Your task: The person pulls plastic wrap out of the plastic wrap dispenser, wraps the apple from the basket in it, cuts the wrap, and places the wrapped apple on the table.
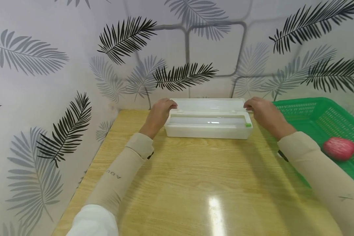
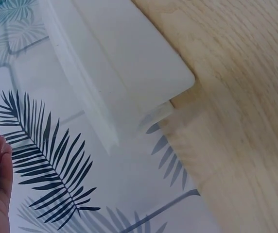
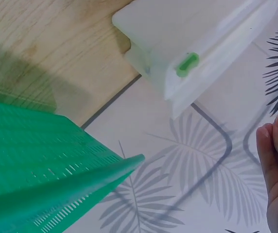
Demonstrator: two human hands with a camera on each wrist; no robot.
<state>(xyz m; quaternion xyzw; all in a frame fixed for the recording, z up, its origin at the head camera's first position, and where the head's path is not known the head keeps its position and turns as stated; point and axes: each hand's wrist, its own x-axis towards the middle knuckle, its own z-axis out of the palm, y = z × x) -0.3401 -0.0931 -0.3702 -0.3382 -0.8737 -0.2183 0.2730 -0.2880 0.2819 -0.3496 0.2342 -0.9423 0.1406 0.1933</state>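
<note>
A white lidded box (image 1: 209,132) with a pale roll inside, looking like a cling-film dispenser, stands at the table's back, its translucent lid (image 1: 210,104) raised. A small green slider (image 1: 248,125) sits at its right end. At the lid's left end in the head view is my left hand (image 1: 160,113); my right hand (image 1: 265,113) mirrors it at the other end. Both wrist views show thumb and fingertips brought together, apart from the box: left fingers (image 2: 5,167) and right fingers (image 3: 270,155). I cannot tell whether clear film is pinched in them.
To the right stands a green perforated basket (image 1: 308,108), close to my right forearm. In it lies a red and white roundish item (image 1: 339,148). The wooden table (image 1: 194,177) meets a leaf-patterned wall (image 1: 76,65) behind the box and along the left.
</note>
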